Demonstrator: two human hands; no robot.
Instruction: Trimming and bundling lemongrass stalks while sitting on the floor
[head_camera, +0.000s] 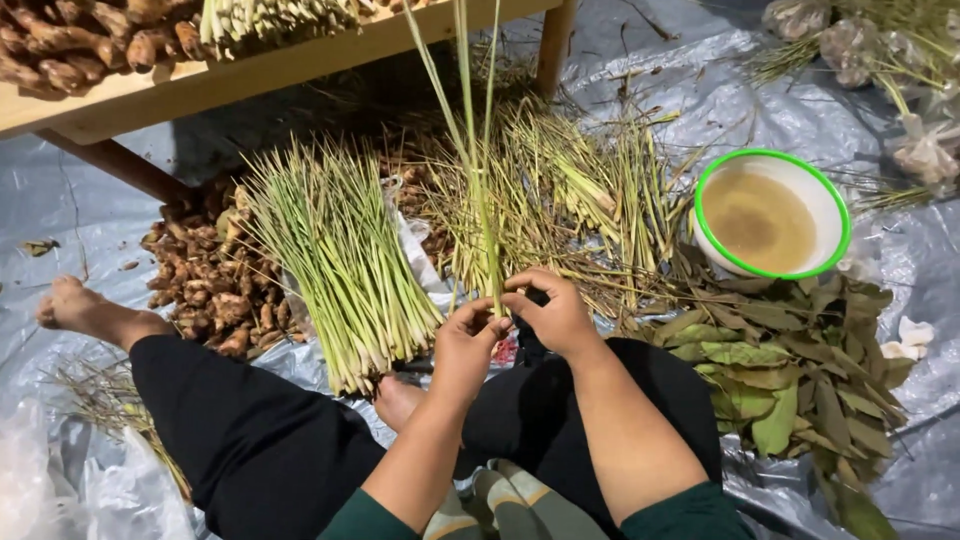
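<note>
both hands on a small bunch of lemongrass

at far left a bare foot rests on the grey plastic sheet. next to it lies a heap of brown ginger-like roots, and just beside that a thick fan of trimmed lemongrass stalks. above them a wooden bench carries more roots and stalks. in the middle, the left hand and right hand both pinch the base of a thin upright lemongrass bunch, fingers closed around it, over the person's lap. behind it sprawls a loose pile of untrimmed lemongrass. to the right sits a white bowl with a green rim holding cloudy brownish liquid, and below it a pile of dried green leaves.
</note>
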